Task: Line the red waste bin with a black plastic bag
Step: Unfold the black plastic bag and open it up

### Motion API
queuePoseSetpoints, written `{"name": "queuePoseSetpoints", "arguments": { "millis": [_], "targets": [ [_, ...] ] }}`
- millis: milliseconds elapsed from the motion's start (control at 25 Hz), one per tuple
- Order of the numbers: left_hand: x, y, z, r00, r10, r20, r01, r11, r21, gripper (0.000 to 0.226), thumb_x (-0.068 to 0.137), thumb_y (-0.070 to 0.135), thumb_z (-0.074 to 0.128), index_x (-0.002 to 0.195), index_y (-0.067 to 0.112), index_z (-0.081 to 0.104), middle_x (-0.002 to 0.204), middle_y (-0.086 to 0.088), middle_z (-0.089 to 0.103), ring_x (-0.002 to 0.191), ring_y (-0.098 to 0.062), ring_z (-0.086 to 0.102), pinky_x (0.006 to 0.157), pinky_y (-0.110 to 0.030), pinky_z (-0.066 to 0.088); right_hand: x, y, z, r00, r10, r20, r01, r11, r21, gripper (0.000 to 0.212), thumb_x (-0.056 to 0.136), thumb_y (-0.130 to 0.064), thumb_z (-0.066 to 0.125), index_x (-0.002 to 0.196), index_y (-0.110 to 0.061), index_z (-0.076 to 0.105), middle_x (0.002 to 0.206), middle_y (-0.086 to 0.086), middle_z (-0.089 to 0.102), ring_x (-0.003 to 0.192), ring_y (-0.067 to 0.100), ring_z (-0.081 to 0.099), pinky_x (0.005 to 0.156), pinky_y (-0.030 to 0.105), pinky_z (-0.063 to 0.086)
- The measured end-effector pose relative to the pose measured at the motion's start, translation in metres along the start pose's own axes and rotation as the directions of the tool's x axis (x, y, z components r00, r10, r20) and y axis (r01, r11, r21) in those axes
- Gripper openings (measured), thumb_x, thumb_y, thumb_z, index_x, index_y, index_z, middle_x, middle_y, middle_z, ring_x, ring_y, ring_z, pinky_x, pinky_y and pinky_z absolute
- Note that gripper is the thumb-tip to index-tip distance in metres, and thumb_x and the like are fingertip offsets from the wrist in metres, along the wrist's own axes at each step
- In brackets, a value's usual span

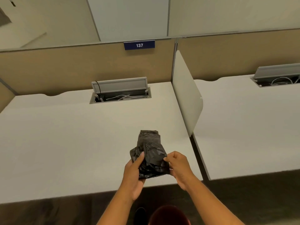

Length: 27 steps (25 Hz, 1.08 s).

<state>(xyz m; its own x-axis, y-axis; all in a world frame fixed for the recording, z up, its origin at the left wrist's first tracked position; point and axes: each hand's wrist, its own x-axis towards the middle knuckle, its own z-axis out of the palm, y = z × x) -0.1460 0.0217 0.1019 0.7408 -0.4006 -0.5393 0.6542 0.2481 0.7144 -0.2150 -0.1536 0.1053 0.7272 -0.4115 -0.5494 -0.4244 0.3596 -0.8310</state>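
A folded, crumpled black plastic bag (151,153) is held over the near edge of a white desk (73,143). My left hand (134,174) grips its lower left side, thumb on top. My right hand (178,166) pinches its right edge with thumb and fingers. The bag's far end rests flat on the desk. A dark red rounded shape (168,215), possibly the red waste bin, shows at the bottom edge between my forearms, mostly cut off.
An open cable tray (120,93) with wires sits at the desk's back. A white divider panel (186,95) separates a second desk (251,127) on the right. A blue sign reading 137 (139,45) hangs on the partition. Dark floor lies below.
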Motion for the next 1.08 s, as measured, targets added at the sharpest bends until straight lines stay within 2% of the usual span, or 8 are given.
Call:
{"name": "queuePoseSetpoints", "arguments": {
  "millis": [120, 320, 560, 720, 800, 880, 960, 1080],
  "targets": [
    [-0.032, -0.029, 0.016, 0.982, 0.118, -0.15, -0.092, 0.982, 0.167, 0.031, 0.097, 0.022, 0.076, 0.128, 0.02, 0.076, 0.118, -0.007, 0.084, 0.109, -0.025, 0.081, 0.089, -0.043, 0.065, -0.033, 0.007, -0.019, 0.966, -0.238, -0.1, 0.182, 0.903, -0.39, 0.029, 0.093, -0.036, 0.075, 0.118, -0.028, 0.063, 0.118, -0.008, 0.064, 0.108, 0.013, 0.064, 0.094, 0.035, 0.059],
    [-0.086, -0.076, 0.038, 0.952, 0.195, -0.234, -0.155, 0.971, 0.181, 0.02, 0.1, 0.016, 0.074, 0.117, 0.025, 0.079, 0.107, -0.004, 0.087, 0.1, -0.021, 0.083, 0.083, -0.039, 0.065, -0.093, 0.014, -0.029, 0.923, -0.378, 0.072, 0.355, 0.762, -0.542, 0.05, 0.07, -0.078, 0.072, 0.102, -0.041, 0.062, 0.104, -0.018, 0.067, 0.089, 0.003, 0.067, 0.075, 0.026, 0.058],
    [-0.124, -0.107, 0.038, 0.946, 0.172, -0.276, -0.135, 0.979, 0.15, 0.018, 0.097, 0.013, 0.076, 0.114, 0.016, 0.08, 0.104, -0.012, 0.086, 0.097, -0.026, 0.084, 0.071, -0.033, 0.068, -0.111, 0.029, -0.051, 0.924, -0.381, 0.045, 0.309, 0.67, -0.674, 0.008, 0.095, -0.031, 0.063, 0.088, -0.029, 0.064, 0.085, -0.011, 0.065, 0.079, 0.005, 0.063, 0.067, 0.025, 0.052],
    [-0.125, -0.103, 0.008, 0.914, 0.145, -0.379, -0.093, 0.984, 0.152, 0.028, 0.096, 0.013, 0.077, 0.124, 0.012, 0.074, 0.109, -0.01, 0.086, 0.1, -0.027, 0.083, 0.075, -0.035, 0.068, -0.113, 0.026, -0.064, 0.937, -0.343, -0.07, 0.277, 0.85, -0.448, 0.014, 0.101, -0.027, 0.061, 0.088, -0.025, 0.065, 0.084, -0.002, 0.07, 0.077, 0.016, 0.068, 0.061, 0.03, 0.053],
    [-0.125, -0.1, -0.007, 0.879, 0.11, -0.464, 0.006, 0.97, 0.242, 0.045, 0.097, 0.017, 0.077, 0.14, 0.015, 0.064, 0.136, -0.017, 0.075, 0.121, -0.033, 0.074, 0.097, -0.047, 0.062, -0.118, 0.022, -0.062, 0.937, -0.335, -0.097, 0.281, 0.89, -0.358, 0.015, 0.102, -0.028, 0.061, 0.087, -0.024, 0.065, 0.083, 0.002, 0.07, 0.075, 0.02, 0.068, 0.06, 0.034, 0.054],
    [-0.132, -0.097, -0.014, 0.834, 0.111, -0.541, 0.125, 0.916, 0.382, 0.07, 0.097, 0.03, 0.077, 0.157, 0.022, 0.044, 0.16, -0.015, 0.053, 0.141, -0.036, 0.057, 0.112, -0.052, 0.049, -0.128, 0.015, -0.053, 0.928, -0.37, -0.034, 0.337, 0.877, -0.344, 0.015, 0.101, -0.028, 0.062, 0.086, -0.025, 0.065, 0.081, -0.001, 0.069, 0.072, 0.014, 0.065, 0.057, 0.025, 0.052],
    [-0.141, -0.088, -0.016, 0.844, 0.151, -0.514, 0.119, 0.882, 0.455, 0.06, 0.098, 0.044, 0.072, 0.151, 0.022, 0.052, 0.152, -0.013, 0.061, 0.13, -0.031, 0.065, 0.099, -0.044, 0.055, -0.143, 0.007, -0.038, 0.906, -0.41, 0.107, 0.419, 0.829, -0.37, 0.013, 0.101, -0.029, 0.063, 0.088, -0.029, 0.066, 0.084, -0.004, 0.07, 0.074, 0.009, 0.066, 0.059, 0.022, 0.054],
    [-0.154, -0.068, -0.022, 0.96, -0.149, -0.237, 0.187, 0.971, 0.146, 0.088, 0.092, 0.08, 0.053, 0.128, 0.002, 0.075, 0.123, -0.027, 0.078, 0.104, -0.039, 0.079, 0.077, -0.047, 0.063, -0.172, 0.002, -0.015, 0.796, -0.485, 0.363, 0.602, 0.697, -0.388, 0.008, 0.101, -0.031, 0.062, 0.096, -0.031, 0.069, 0.093, -0.007, 0.075, 0.085, 0.009, 0.072, 0.075, 0.028, 0.059]
  ]
}}
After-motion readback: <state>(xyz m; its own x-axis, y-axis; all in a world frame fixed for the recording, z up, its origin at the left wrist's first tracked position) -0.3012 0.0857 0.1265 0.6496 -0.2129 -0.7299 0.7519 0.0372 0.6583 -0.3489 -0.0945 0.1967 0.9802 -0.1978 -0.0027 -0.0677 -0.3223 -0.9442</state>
